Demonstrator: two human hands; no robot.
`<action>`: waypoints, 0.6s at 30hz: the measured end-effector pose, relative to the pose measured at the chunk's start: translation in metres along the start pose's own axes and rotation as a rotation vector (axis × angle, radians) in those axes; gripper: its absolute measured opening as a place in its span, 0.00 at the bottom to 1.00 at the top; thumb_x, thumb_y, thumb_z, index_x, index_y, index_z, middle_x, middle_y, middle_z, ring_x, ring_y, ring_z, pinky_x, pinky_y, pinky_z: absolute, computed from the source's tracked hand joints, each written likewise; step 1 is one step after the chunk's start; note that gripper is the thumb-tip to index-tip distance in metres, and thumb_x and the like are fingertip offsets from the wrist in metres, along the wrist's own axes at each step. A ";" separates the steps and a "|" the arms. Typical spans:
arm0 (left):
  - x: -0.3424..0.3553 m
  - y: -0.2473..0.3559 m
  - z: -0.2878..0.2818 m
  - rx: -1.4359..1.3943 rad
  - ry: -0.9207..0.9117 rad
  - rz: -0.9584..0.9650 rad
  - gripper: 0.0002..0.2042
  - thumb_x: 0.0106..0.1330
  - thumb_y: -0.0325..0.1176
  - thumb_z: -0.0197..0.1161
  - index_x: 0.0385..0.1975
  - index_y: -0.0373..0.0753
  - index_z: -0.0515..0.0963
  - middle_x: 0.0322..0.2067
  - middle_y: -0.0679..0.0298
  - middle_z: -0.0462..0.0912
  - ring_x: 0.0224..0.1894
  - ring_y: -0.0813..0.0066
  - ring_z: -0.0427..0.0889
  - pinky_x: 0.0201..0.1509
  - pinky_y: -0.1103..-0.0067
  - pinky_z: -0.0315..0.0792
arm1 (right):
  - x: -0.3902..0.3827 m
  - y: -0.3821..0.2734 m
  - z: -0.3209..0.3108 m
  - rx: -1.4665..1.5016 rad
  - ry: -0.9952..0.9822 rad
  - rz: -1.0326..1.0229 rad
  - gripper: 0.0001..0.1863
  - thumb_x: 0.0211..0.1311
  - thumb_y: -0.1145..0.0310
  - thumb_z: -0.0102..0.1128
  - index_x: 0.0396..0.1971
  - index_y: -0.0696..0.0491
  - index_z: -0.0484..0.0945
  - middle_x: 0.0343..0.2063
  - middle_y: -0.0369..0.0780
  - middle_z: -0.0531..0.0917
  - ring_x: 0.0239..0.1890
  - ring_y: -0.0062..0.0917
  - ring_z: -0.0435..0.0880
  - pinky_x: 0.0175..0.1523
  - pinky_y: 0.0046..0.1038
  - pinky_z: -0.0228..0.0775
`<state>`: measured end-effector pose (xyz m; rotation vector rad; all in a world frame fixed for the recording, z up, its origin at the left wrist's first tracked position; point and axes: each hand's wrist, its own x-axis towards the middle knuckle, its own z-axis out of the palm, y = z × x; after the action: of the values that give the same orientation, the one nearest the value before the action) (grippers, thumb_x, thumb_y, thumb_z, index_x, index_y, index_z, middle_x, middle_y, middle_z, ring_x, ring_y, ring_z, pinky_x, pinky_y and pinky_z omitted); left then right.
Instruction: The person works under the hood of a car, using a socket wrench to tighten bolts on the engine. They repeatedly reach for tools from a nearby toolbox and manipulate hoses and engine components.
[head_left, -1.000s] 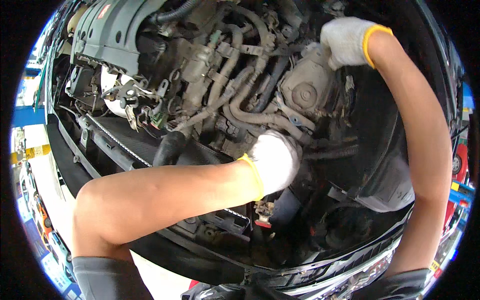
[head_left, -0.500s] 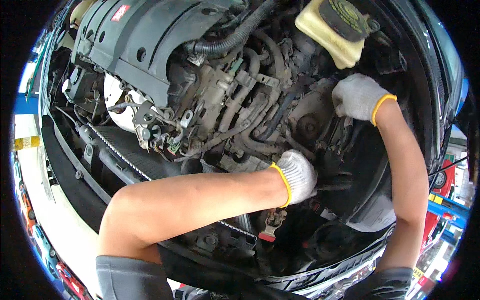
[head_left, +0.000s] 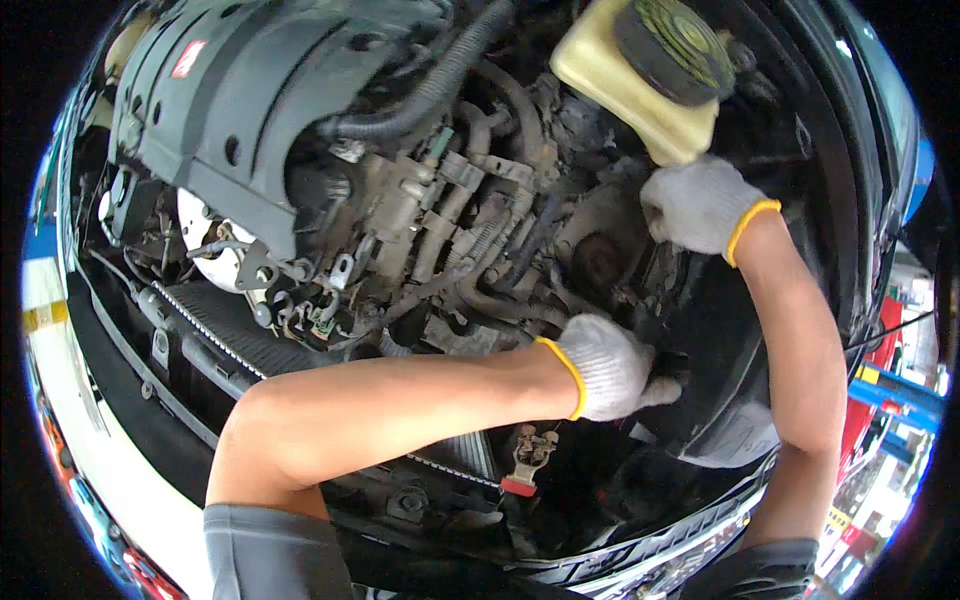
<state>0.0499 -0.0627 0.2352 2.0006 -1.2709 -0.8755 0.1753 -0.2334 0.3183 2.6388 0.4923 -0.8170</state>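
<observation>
Both my hands wear white knit gloves with yellow cuffs and reach into a car's engine bay. My left hand (head_left: 612,372) is closed low in the bay, its thumb stretched against a short black part (head_left: 668,368). The glove hides its other fingers and what they grip. Further right and deeper, my right hand (head_left: 700,207) is curled beside the black inner wall, just below the yellowed fluid reservoir (head_left: 610,75) with its dark round cap (head_left: 672,45). Whatever its fingers hold is hidden. Below my left wrist hangs a battery cable clamp (head_left: 530,455) with a red end.
The grey plastic engine cover (head_left: 240,110) fills the upper left, with a corrugated hose (head_left: 440,95) running off it. Dirty hoses and pipes (head_left: 490,210) crowd the middle. Along the front runs the radiator (head_left: 215,330). A white label (head_left: 735,435) sits on the right wall.
My left hand has shifted slightly right and its thumb now shows against the black part. My right hand stays curled near the reservoir. The whole view has moved a little.
</observation>
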 end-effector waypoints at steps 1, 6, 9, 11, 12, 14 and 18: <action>-0.005 -0.001 -0.005 0.003 0.022 -0.016 0.37 0.82 0.70 0.52 0.41 0.36 0.90 0.37 0.46 0.93 0.43 0.46 0.95 0.42 0.51 0.86 | 0.002 0.001 0.004 -0.015 -0.021 0.014 0.14 0.59 0.59 0.75 0.40 0.49 0.95 0.43 0.47 0.94 0.51 0.48 0.93 0.58 0.50 0.85; -0.022 -0.023 0.007 0.272 0.485 0.072 0.21 0.75 0.56 0.71 0.36 0.41 0.86 0.29 0.54 0.85 0.33 0.49 0.86 0.41 0.54 0.81 | 0.004 0.005 0.016 -0.053 0.107 -0.012 0.10 0.57 0.65 0.73 0.37 0.50 0.96 0.40 0.50 0.94 0.47 0.52 0.93 0.55 0.49 0.88; -0.044 -0.029 -0.014 0.443 0.452 -0.024 0.23 0.66 0.51 0.79 0.49 0.38 0.85 0.55 0.48 0.84 0.57 0.46 0.84 0.54 0.54 0.81 | 0.002 0.003 0.008 -0.069 0.073 -0.012 0.10 0.58 0.68 0.71 0.37 0.54 0.95 0.39 0.53 0.94 0.46 0.52 0.94 0.54 0.48 0.88; -0.063 -0.032 -0.033 0.607 0.549 -0.062 0.34 0.63 0.48 0.81 0.65 0.36 0.80 0.71 0.42 0.74 0.69 0.38 0.78 0.66 0.50 0.79 | 0.005 0.000 -0.001 -0.079 0.003 -0.042 0.14 0.62 0.74 0.66 0.44 0.56 0.96 0.45 0.53 0.95 0.47 0.50 0.96 0.53 0.47 0.88; -0.077 -0.039 -0.036 0.626 0.472 -0.166 0.42 0.64 0.47 0.81 0.75 0.34 0.72 0.79 0.38 0.66 0.78 0.31 0.70 0.76 0.47 0.73 | 0.008 -0.005 -0.007 -0.118 -0.024 -0.046 0.14 0.63 0.73 0.68 0.46 0.55 0.96 0.46 0.50 0.96 0.47 0.48 0.96 0.53 0.46 0.88; -0.083 -0.046 -0.042 0.569 0.418 -0.293 0.39 0.68 0.46 0.78 0.75 0.31 0.72 0.80 0.33 0.66 0.76 0.29 0.74 0.75 0.48 0.76 | 0.001 0.006 0.010 -0.065 0.104 -0.032 0.09 0.55 0.73 0.70 0.34 0.56 0.95 0.35 0.53 0.93 0.39 0.51 0.94 0.48 0.46 0.89; -0.098 -0.054 -0.019 0.416 0.330 -0.444 0.35 0.72 0.44 0.75 0.73 0.28 0.74 0.74 0.26 0.72 0.61 0.29 0.87 0.62 0.53 0.86 | -0.010 -0.002 -0.013 -0.033 0.074 -0.067 0.10 0.53 0.73 0.69 0.34 0.55 0.96 0.35 0.53 0.93 0.39 0.50 0.95 0.48 0.45 0.89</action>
<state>0.0611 0.0499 0.2251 2.6904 -0.8837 -0.4528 0.1723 -0.2284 0.3340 2.6429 0.6117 -0.7262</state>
